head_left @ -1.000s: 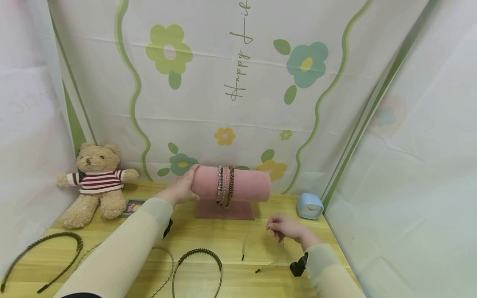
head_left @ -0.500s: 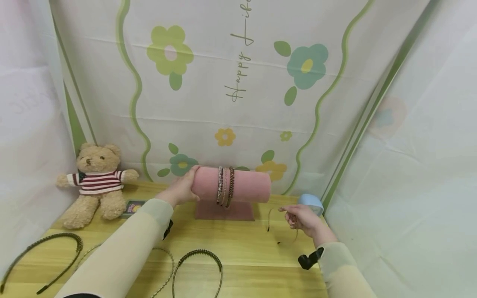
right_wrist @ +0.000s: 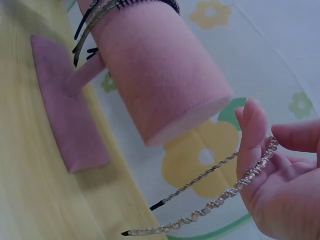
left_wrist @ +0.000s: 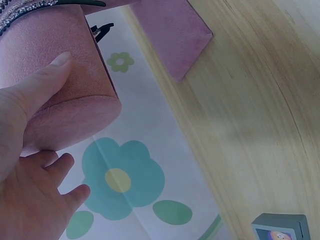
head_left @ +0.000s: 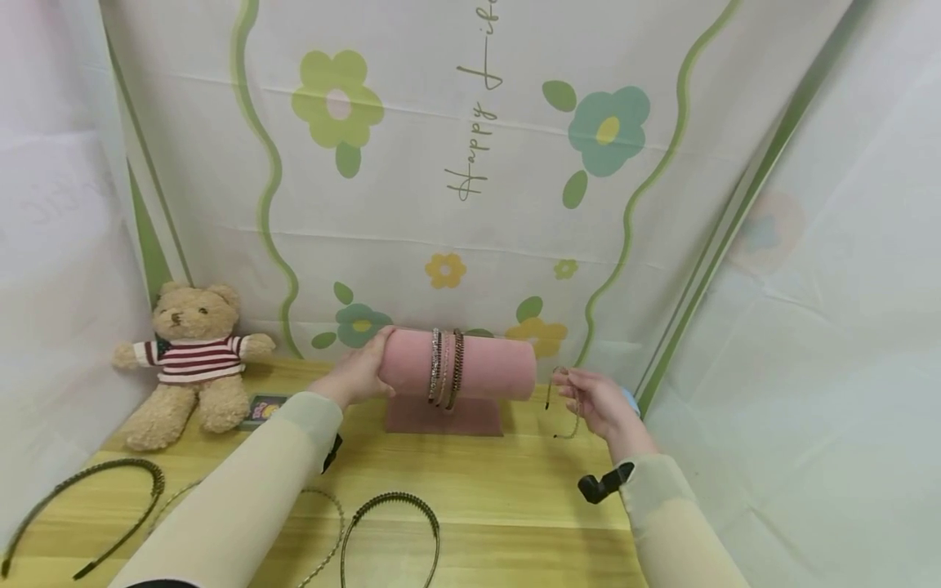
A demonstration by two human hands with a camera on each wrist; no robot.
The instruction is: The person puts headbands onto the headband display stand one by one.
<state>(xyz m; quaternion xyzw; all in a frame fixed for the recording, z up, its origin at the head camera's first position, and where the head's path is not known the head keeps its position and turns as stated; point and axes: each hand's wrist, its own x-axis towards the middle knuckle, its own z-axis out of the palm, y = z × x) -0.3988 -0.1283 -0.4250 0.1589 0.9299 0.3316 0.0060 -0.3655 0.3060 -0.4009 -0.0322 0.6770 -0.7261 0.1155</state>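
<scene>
My left hand [head_left: 359, 374] grips the left end of a pink velvet headband stand [head_left: 496, 367], a horizontal roll on a flat base. In the left wrist view the thumb lies on the roll and the fingers are at its end. Several headbands [head_left: 457, 371] sit side by side around the roll's middle. Beyond the roll's right end, my right hand [head_left: 599, 406] pinches a thin beaded headband [right_wrist: 215, 202] at its curve between thumb and fingers. Its two black-tipped ends hang below the hand, apart from the roll.
On the wooden table [head_left: 515, 498] lie a dark toothed headband [head_left: 397, 496], another dark one [head_left: 110, 464] at far left, and a thin one [head_left: 334, 510] partly behind my left sleeve. A teddy bear [head_left: 194, 359], a small box [head_left: 263, 407] and a blue clock [head_left: 630, 400], mostly hidden, stand behind.
My right hand has lifted the beaded headband up and rightward from the table to beside the roll's right end, now covering most of the clock. The left hand has stayed on the stand.
</scene>
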